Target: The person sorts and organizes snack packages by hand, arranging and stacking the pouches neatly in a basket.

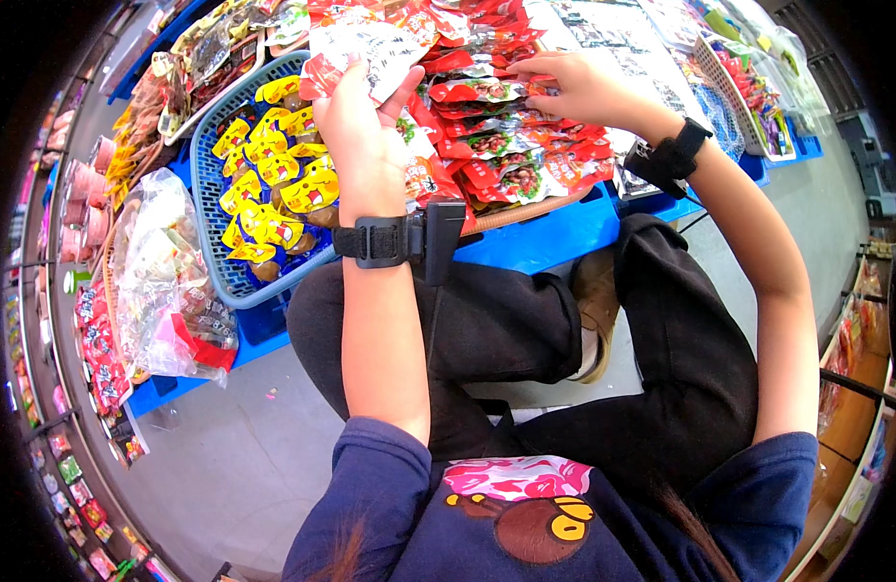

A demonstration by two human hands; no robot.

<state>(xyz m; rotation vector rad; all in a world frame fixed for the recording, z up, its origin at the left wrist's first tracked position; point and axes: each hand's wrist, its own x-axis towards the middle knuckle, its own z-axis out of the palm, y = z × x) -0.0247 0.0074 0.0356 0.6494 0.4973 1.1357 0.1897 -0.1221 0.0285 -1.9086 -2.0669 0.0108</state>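
My left hand (356, 131) grips a red and white snack packet (370, 48) above the far side of the crates, thumb apart from the fingers. My right hand (593, 95) reaches over the rows of red snack packets (496, 145), fingers bent and slightly apart at the packets' top edges; nothing shows between them. These packets stand overlapping in a brown basket (526, 211), with more red and white ones lying next to my left wrist. Left of that hand, a blue-grey plastic basket (204, 194) contains several yellow-wrapped pieces (269, 145).
Blue platform (555, 238) supports the baskets. A clear plastic bag (167, 276) hangs over its left front. At the right stands a white basket (744, 92) of colourful packets. My bent legs (438, 335) are close to the platform. Shelves of goods line both sides.
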